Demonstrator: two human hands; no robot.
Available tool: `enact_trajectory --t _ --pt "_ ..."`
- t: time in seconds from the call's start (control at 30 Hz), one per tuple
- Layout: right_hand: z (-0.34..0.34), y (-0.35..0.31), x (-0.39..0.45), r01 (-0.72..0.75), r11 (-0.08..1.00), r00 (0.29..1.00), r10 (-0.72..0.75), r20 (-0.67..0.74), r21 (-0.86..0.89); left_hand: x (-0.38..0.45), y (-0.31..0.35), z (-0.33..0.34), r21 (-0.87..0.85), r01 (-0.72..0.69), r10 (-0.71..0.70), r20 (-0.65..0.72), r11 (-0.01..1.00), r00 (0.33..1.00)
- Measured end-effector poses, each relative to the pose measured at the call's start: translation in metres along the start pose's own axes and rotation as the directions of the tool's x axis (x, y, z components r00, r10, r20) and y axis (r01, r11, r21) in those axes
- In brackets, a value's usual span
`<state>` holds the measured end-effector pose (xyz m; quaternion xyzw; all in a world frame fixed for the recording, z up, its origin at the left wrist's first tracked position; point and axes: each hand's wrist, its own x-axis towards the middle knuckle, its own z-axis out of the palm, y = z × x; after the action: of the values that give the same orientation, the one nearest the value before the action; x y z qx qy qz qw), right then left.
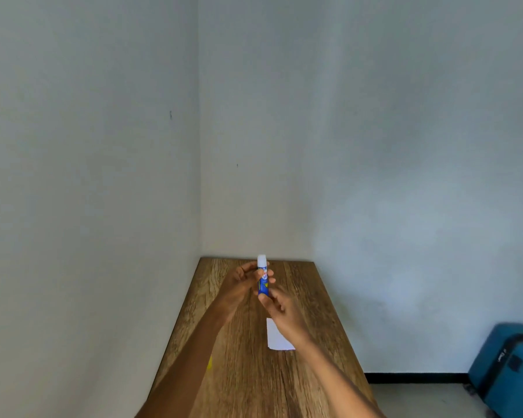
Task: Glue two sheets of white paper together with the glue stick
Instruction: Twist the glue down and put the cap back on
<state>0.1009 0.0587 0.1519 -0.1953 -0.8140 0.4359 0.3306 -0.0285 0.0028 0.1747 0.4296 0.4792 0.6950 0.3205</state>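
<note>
Both hands, left [242, 280] and right [280, 309], grip the glue stick [263, 277] above the paper [277, 337]. Judging so, glue gets readied. Next: rub the paper.

A plain room corner, likely in a home, is shown: bare pale walls [375, 131] are met by a narrow wooden table [254, 372], and a teal suitcase [507, 366] is seen near right.

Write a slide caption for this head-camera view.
Both hands, left and right, hold a glue stick upright above a wooden table.
</note>
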Motion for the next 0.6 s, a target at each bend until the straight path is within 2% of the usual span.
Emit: enact_trajectory --t 0.1,0.17,0.2,0.27,0.37,0.43,0.6 --pt "0.005 -0.007 0.006 -0.043 0.998 0.948 0.058 -0.312 0.055 0.008 0.010 0.012 -0.038 -0.008 0.008 0.004 0.999 1.000" --pt "0.007 -0.006 0.007 -0.031 0.995 0.905 0.068 -0.420 0.094 0.012 0.014 0.020 -0.035 -0.005 0.006 0.027 0.999 1.000" --pt "0.006 -0.005 0.008 -0.019 0.994 0.907 0.060 -0.417 0.104 0.014 0.016 0.023 -0.032 -0.004 0.005 0.033 0.999 0.999" --pt "0.000 -0.002 0.011 -0.018 0.993 0.948 0.054 -0.315 0.116 0.015 0.020 0.022 -0.028 -0.008 0.008 0.028 1.000 1.000" --pt "-0.017 -0.002 0.013 -0.090 0.986 0.996 0.088 0.018 0.138 0.015 0.022 0.019 -0.001 -0.026 0.026 0.029 1.000 0.999" --pt "-0.026 -0.001 0.014 -0.135 0.982 0.985 0.119 0.122 0.129 0.016 0.022 0.020 0.020 -0.036 0.036 0.038 0.999 0.999" --pt "-0.026 0.000 0.015 -0.067 0.974 0.990 0.091 -0.103 0.215 0.021 0.025 0.026 0.010 -0.072 0.071 0.043 0.997 0.997"
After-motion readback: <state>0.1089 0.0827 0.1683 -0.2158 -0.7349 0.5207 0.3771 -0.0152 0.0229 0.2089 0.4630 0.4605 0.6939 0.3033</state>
